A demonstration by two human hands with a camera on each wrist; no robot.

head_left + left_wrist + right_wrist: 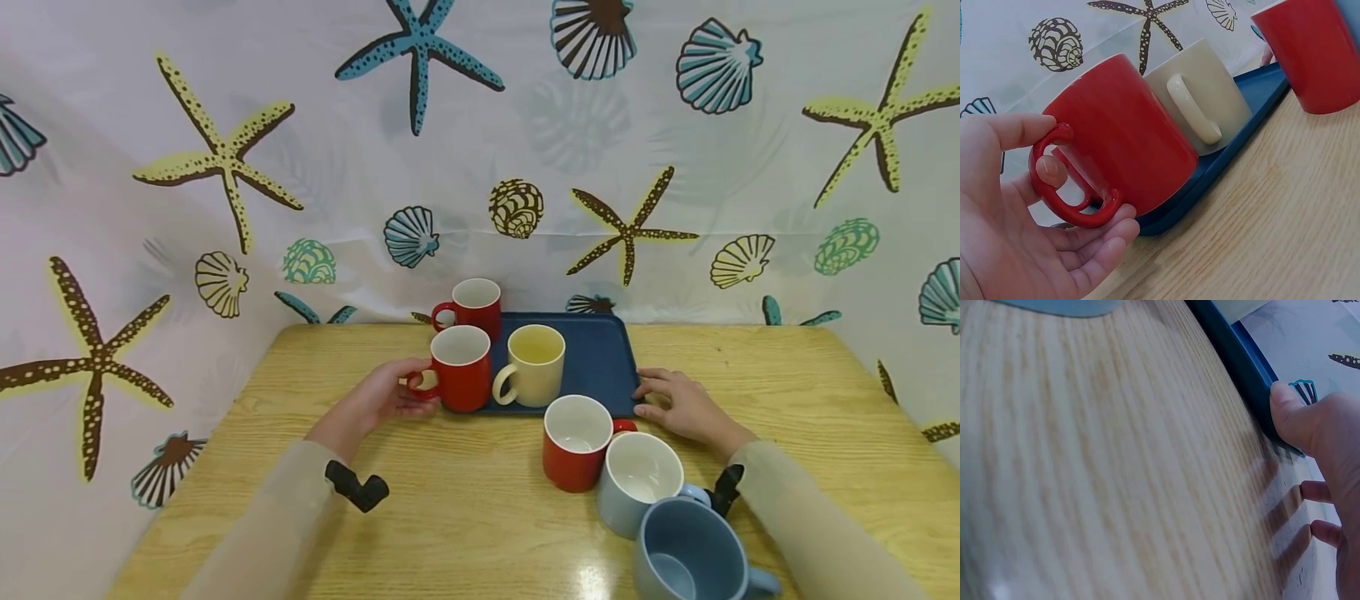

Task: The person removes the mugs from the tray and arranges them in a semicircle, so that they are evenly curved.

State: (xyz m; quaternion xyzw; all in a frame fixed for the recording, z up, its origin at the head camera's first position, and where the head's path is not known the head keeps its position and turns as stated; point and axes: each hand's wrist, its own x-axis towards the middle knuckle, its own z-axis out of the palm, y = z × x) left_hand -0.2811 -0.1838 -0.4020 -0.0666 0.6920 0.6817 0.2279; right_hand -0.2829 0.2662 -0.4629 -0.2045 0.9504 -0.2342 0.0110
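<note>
With its thumb on top and a finger through the loop, my left hand (386, 396) holds the handle of a red mug (1119, 134) at the front left corner of the blue tray (596, 367). Directly behind it is another red mug (483, 317), white inside. A cream mug (542, 375) stands on the tray to the right, its handle turned toward the front left. My right hand (678, 404) rests at the tray's right edge; in the right wrist view its thumb (1291, 412) touches the rim, and the other fingers reach out loosely.
In front of the tray, a third red mug (567, 462), a pale blue mug (626, 500) and a darker blue mug (686, 558) run in a slanting row on the wooden table (465, 517). A shell-and-starfish cloth (480, 150) hangs behind.
</note>
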